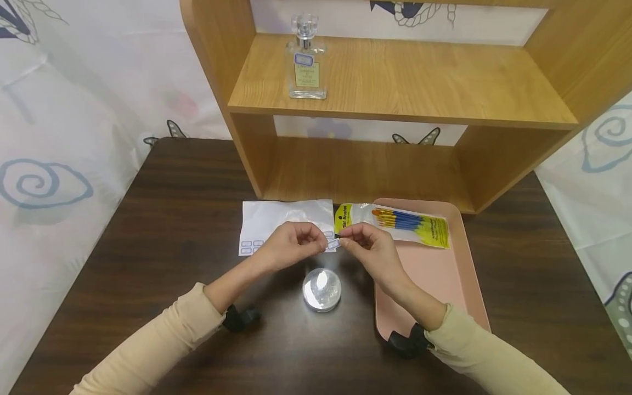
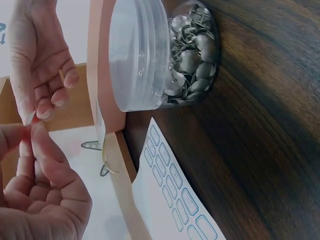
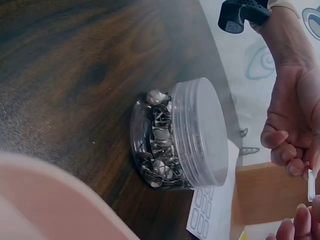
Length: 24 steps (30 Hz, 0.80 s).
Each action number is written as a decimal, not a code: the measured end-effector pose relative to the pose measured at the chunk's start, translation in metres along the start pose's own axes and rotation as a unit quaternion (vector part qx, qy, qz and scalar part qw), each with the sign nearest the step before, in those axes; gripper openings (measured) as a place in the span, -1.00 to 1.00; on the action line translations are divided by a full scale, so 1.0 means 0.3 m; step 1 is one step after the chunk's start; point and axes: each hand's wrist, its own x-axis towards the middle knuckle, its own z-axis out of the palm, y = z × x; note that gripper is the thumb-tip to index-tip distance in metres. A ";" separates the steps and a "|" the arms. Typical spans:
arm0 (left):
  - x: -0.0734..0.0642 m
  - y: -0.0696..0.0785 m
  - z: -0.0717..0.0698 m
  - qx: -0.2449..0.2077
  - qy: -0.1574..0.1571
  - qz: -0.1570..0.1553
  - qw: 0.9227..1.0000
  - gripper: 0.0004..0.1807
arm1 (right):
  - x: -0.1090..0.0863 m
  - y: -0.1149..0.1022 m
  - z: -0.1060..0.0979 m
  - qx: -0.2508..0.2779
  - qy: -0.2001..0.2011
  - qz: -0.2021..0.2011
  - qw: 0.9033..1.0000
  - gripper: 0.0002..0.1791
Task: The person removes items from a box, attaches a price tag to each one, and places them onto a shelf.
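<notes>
Between my two hands, in the head view, is a small white label sticker (image 1: 333, 244) with a blue border. My left hand (image 1: 296, 242) pinches its left end with thumb and forefinger, and my right hand (image 1: 373, 253) pinches the other end. The fingertips nearly meet in the left wrist view; the sticker (image 3: 311, 185) shows edge-on at the right of the right wrist view. Behind the hands lies a white sheet (image 1: 286, 211) of matching labels. Just in front of them stands a clear lidded jar (image 1: 322, 289), filled with domed metal tacks (image 2: 192, 60).
A pink tray (image 1: 434, 269) lies at the right, with a pack of blue-handled paintbrushes (image 1: 407, 222) across its far end. Behind stands a wooden shelf (image 1: 419, 77); its upper board carries a glass perfume bottle (image 1: 307, 71) bearing a similar blue-edged label.
</notes>
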 end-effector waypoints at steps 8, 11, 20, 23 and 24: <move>-0.026 0.000 0.003 0.059 -0.025 0.045 0.997 -0.97 | -0.036 0.003 0.006 -0.058 -0.019 -0.016 0.998 -0.94; -0.044 -0.004 0.011 0.071 -0.032 0.049 0.996 -0.97 | -0.060 0.002 0.014 -0.081 -0.020 -0.022 0.996 -0.95; -0.118 -0.041 0.050 0.103 -0.020 0.044 0.993 -0.93 | -0.146 0.035 0.053 -0.083 -0.023 -0.005 0.996 -0.92; -0.149 -0.053 0.065 0.139 0.002 0.071 0.988 -0.89 | -0.174 0.059 0.068 -0.107 -0.026 -0.057 0.992 -0.89; -0.161 -0.059 0.071 0.153 0.011 0.082 0.985 -0.87 | -0.184 0.069 0.073 -0.124 -0.023 -0.080 0.989 -0.87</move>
